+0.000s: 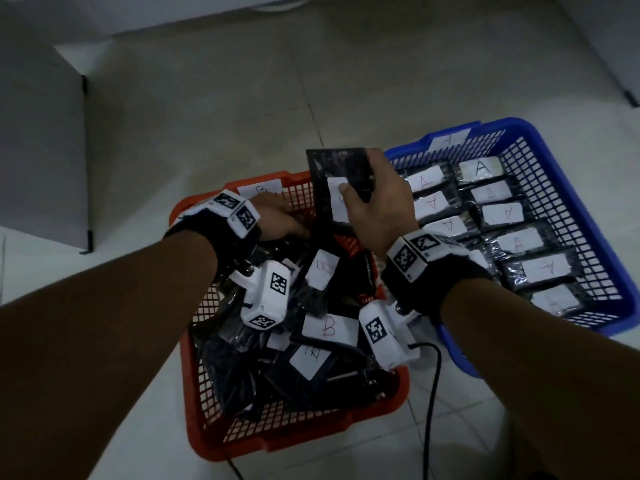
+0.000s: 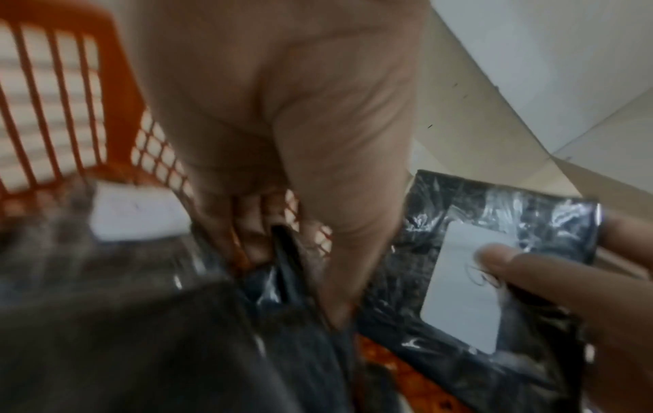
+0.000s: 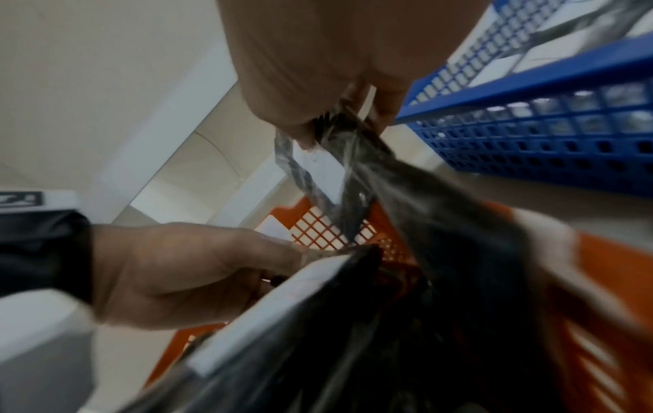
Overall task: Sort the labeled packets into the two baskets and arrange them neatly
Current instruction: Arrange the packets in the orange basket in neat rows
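A pale tiled floor point(image 1: 242, 98) fills the scene, its grout lines running away from the person, with a white wall base along the far edge and a grey cabinet point(image 1: 41, 150) standing at the left, well apart from the baskets. Bare tile lies open beyond both baskets and to the left of the nearer one. The blue basket point(image 1: 588, 216) sits on the right, its rim carrying a white tag at the far side; inside, black packets with white A labels point(image 1: 502, 213) lie flat in two tidy columns, touching edge to edge. Just beside it, to the left and nearer the person, the orange basket point(image 1: 207, 427) holds a loose heap of black packets with B labels point(image 1: 329, 327), overlapping and tilted at all angles, with bare mesh showing along its far wall under a white B tag. A narrow strip of floor separates the two basket rims. The right hand point(image 1: 377, 206) holds one black packet point(image 1: 337, 171) raised upright over the far right corner of the orange basket, thumb pressed on its white label and the other fingers curled behind it. The left hand point(image 1: 280, 216) reaches down into the far end of the orange basket among the packets; in the left wrist view its fingers point(image 2: 247, 223) are bent downward against a dark packet edge, though blur makes it unclear whether they actually grip it. A black cable point(image 1: 431, 393) trails over the orange rim to the floor.
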Tool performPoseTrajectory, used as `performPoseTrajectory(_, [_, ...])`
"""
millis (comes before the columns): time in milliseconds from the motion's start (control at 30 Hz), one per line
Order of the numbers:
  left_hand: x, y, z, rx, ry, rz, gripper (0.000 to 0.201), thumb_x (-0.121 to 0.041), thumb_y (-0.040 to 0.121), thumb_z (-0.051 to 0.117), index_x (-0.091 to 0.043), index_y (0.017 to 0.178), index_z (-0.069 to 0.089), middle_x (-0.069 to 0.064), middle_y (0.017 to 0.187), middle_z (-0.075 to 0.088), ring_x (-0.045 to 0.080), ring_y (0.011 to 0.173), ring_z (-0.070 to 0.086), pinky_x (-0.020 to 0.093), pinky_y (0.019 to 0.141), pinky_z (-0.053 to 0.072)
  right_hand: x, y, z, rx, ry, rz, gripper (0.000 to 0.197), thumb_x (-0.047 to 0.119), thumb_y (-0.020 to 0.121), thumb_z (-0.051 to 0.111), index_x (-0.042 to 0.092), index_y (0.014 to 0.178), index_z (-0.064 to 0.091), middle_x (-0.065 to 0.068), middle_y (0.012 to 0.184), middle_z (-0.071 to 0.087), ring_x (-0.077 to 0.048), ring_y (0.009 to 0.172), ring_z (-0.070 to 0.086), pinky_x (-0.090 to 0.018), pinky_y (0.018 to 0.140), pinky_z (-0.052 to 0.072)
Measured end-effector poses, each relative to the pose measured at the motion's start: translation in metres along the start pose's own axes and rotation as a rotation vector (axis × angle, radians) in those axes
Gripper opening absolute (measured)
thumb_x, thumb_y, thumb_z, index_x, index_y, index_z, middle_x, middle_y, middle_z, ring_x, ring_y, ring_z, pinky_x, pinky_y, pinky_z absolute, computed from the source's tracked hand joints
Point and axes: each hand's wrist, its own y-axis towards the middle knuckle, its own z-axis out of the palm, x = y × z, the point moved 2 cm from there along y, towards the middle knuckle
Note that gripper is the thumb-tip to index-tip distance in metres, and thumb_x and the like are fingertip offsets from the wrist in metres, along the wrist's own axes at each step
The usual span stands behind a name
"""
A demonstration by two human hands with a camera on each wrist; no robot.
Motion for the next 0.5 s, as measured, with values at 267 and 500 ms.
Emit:
performPoseTrajectory(267, [0.019, -0.040, -0.010, 0.031, -0.040, 0.059, 0.022, -0.022, 0.080, 0.073, -0.030, 0.099, 0.067, -0.010, 0.096, 0.066, 0.007, 0.089, 0.062, 0.020, 0.068, 0.047, 0.023, 0.005, 0.022, 0.294, -0.198, -0.106, 0.031, 0.020, 0.088, 0.063, 0.026, 0.118, 0.059, 0.008, 0.094, 0.063, -0.016, 0.086, 0.061, -0.024, 0.074, 0.046])
performPoseTrajectory(500, [0.046, -0.061, 0.003, 0.068, 0.052, 0.073, 0.012, -0.022, 0.086, 0.061, -0.022, 0.080, 0.071, -0.004, 0.087, 0.069, 0.015, 0.089, 0.061, 0.028, 0.082, 0.049, 0.024, 0.015, 0.045, 0.647, -0.418, -0.050, 0.039, 0.019, 0.091, 0.055, 0.028, 0.129, 0.053, -0.004, 0.124, 0.062, -0.026, 0.110, 0.059, -0.038, 0.095, 0.049])
